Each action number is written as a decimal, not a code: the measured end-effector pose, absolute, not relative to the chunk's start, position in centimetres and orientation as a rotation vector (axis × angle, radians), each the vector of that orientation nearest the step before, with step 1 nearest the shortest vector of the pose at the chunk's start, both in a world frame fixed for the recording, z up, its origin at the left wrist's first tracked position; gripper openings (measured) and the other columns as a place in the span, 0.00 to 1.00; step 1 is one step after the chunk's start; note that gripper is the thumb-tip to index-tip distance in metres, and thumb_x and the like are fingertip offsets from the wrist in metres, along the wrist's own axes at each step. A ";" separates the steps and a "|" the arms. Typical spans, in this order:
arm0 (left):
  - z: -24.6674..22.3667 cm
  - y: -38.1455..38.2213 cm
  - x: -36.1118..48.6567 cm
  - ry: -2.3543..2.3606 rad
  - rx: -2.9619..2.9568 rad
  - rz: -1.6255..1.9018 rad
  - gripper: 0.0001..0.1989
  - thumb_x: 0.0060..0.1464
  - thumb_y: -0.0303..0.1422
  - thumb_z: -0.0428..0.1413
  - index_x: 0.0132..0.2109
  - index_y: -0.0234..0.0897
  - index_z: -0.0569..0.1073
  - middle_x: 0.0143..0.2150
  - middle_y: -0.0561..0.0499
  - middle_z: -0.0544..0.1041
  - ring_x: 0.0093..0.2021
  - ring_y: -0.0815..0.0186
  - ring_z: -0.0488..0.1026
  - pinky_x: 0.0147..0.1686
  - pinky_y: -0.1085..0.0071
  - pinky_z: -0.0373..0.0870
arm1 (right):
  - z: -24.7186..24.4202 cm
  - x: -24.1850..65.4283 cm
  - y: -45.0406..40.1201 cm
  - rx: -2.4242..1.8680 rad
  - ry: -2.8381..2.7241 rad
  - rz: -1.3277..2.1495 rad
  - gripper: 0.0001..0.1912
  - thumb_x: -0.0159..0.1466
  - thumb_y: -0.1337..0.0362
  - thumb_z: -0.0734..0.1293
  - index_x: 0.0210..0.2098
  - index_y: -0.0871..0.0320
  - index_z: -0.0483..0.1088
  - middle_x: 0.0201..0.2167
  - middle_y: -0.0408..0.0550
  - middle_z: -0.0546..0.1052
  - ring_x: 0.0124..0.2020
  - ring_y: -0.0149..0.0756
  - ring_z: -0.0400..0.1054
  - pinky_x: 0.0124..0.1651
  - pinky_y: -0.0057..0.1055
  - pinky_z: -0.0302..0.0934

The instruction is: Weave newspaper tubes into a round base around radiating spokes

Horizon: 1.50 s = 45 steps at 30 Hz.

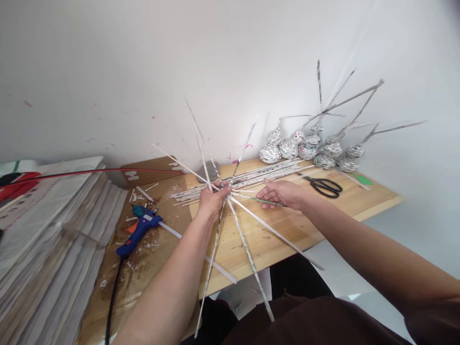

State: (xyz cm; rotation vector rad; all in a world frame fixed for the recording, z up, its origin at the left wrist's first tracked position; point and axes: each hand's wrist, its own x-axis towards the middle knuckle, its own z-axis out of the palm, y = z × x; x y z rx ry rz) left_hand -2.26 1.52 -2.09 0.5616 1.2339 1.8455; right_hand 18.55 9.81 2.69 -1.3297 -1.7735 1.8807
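Note:
My left hand [212, 202] is closed on the middle of a star of rolled newspaper tubes [247, 249], held above the wooden board. Its tubes fan out in all directions, several towards the wall and several down towards my lap. My right hand [281, 194] has its fingers curled round one tube [268, 201] on the right side of the star. Where the tubes cross is mostly covered by my left thumb and fingers. Behind the star, a pile of loose paper tubes [266, 175] lies across the board.
Woven paper gourds [270, 152] with long tube ends stand against the wall. Black-handled scissors [325, 188] lie on the wooden board [373, 201]. At left are a blue glue gun [139, 231] with a glue stick, paper scraps, and a tall newspaper stack [68, 239].

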 end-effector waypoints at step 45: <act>0.1 0.5 -3.3 1.026 0.612 1.658 0.16 0.49 0.31 0.64 0.47 0.36 0.78 0.43 0.45 0.80 0.30 0.70 0.77 0.19 0.81 0.70 | 4.4 11.1 13.2 -0.911 -2.511 1.058 0.08 0.57 0.63 0.68 0.25 0.61 0.76 0.23 0.44 0.77 0.27 0.31 0.67 0.31 0.25 0.58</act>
